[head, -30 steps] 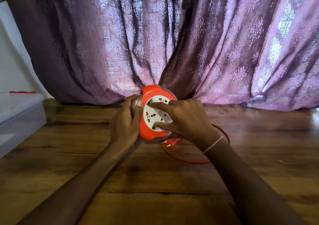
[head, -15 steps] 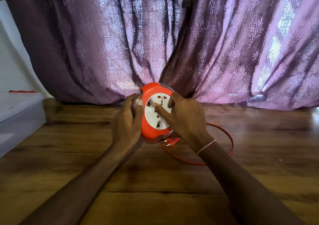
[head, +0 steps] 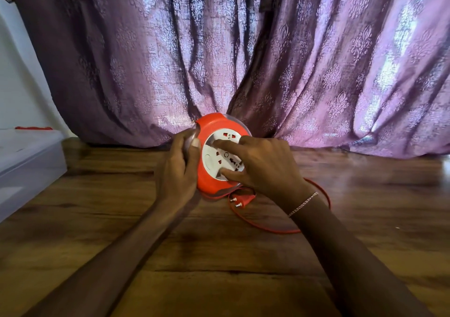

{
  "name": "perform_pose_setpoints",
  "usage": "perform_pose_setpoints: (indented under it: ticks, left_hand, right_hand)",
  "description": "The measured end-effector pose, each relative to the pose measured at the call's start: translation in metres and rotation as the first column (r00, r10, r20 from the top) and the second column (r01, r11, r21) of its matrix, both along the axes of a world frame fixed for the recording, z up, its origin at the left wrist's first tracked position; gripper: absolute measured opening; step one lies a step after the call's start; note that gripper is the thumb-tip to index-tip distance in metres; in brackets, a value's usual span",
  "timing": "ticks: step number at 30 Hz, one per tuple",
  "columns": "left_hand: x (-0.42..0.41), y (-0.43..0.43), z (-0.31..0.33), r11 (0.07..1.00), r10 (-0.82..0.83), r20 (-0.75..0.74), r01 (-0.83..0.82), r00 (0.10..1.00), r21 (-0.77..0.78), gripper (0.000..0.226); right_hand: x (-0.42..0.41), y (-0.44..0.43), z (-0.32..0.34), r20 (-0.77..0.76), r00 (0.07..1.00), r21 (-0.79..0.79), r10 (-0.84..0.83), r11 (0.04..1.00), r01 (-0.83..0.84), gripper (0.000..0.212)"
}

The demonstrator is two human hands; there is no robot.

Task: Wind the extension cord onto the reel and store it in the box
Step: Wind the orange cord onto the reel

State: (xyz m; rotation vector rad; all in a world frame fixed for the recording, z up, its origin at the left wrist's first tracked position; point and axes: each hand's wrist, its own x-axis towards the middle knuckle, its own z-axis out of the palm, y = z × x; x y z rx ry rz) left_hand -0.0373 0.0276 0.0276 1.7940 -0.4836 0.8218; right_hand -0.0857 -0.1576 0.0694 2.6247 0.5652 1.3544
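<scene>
the reel (head: 210, 157) stood on edge on the wooden floor (head: 219, 268), just in front of the curtain (head: 316, 73). the left hand (head: 177, 168) had its grip wrapped round the reel's rim. the right hand (head: 265, 168) lay spread over the white socket face, forefinger and thumb pressing it, as if to turn it. most of the cord seemed wound in, but one loose red loop (head: 267, 230) lay on the floor beside the reel, with the plug (head: 241, 198) just under it. winding looked nearly finished. the storing was not yet begun: the box (head: 31, 168) sat well apart at the left.
</scene>
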Motion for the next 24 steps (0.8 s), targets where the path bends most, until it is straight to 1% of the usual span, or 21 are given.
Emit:
perform_pose_setpoints:
  ticks: [2,4,6,7,8,9,10,11,13,15,17,19,20,22,24]
  left_hand:
    - [-0.003,-0.003,0.000,1.000,0.008,0.015,-0.008,1.000,-0.002,0.039]
    - [-0.005,-0.004,0.001,1.000,0.020,0.044,-0.021,0.999,0.014,0.037]
    - [-0.006,-0.005,0.000,0.999,0.030,0.068,-0.031,0.997,0.021,0.035]
    - [-0.005,-0.005,-0.001,0.999,0.033,0.070,-0.034,0.997,0.018,0.035]
    - [-0.005,-0.005,-0.001,0.999,0.034,0.066,-0.035,0.997,0.016,0.036]
    - [-0.004,-0.004,-0.001,0.999,0.034,0.063,-0.035,0.997,0.017,0.036]
    - [-0.003,-0.004,-0.001,0.999,0.034,0.061,-0.036,0.998,0.019,0.037]
    - [-0.003,-0.004,-0.001,0.999,0.038,0.061,-0.039,0.997,0.016,0.037]
    - [-0.002,-0.004,0.001,0.999,0.048,0.057,-0.048,0.997,-0.008,0.037]
    - [0.000,-0.001,0.004,0.997,0.062,0.049,-0.060,0.997,-0.038,0.037]
    - [0.003,0.003,0.007,0.995,0.069,0.034,-0.066,0.997,-0.072,0.039]
    - [0.005,0.007,0.008,0.995,0.068,0.032,-0.066,0.997,-0.079,0.039]
    - [0.006,0.008,0.008,0.995,0.070,0.031,-0.067,0.997,-0.068,0.040]
    - [0.006,0.007,0.005,0.997,0.063,0.017,-0.062,0.998,-0.036,0.040]
    - [0.006,0.005,0.003,0.999,0.034,-0.010,-0.034,0.999,-0.008,0.039]
  right_hand:
    - [0.001,0.007,-0.004,-0.028,0.999,0.127,-0.017,0.992,0.020,0.066]
    - [0.000,0.019,-0.008,-0.102,0.994,0.356,-0.028,0.932,0.063,0.069]
    - [0.002,0.027,-0.012,-0.173,0.985,0.573,-0.017,0.812,0.114,0.068]
    - [0.003,0.028,-0.012,-0.219,0.976,0.673,0.021,0.727,0.135,0.065]
    - [0.005,0.029,-0.012,-0.256,0.964,0.757,0.070,0.635,0.155,0.061]
    - [0.005,0.029,-0.011,-0.279,0.955,0.801,0.098,0.573,0.175,0.060]
    - [0.006,0.028,-0.011,-0.289,0.953,0.797,0.087,0.574,0.189,0.060]
    - [0.005,0.028,-0.010,-0.277,0.960,0.753,0.041,0.630,0.190,0.060]
    - [0.002,0.025,-0.008,-0.227,0.973,0.612,-0.033,0.773,0.169,0.059]
    - [-0.002,0.020,-0.002,-0.149,0.989,0.484,0.015,0.873,0.059,0.055]
    - [-0.002,0.012,0.003,-0.123,0.990,0.301,0.076,0.953,-0.035,0.053]
    - [0.000,0.005,0.004,-0.140,0.987,0.093,0.077,0.994,-0.064,0.053]
    - [0.001,0.003,0.004,-0.153,0.987,0.021,0.057,0.998,-0.055,0.052]
    - [0.002,0.000,0.005,-0.178,0.984,-0.063,0.026,0.997,-0.038,0.052]
    - [0.001,-0.002,0.007,-0.194,0.981,-0.087,0.033,0.995,-0.051,0.055]
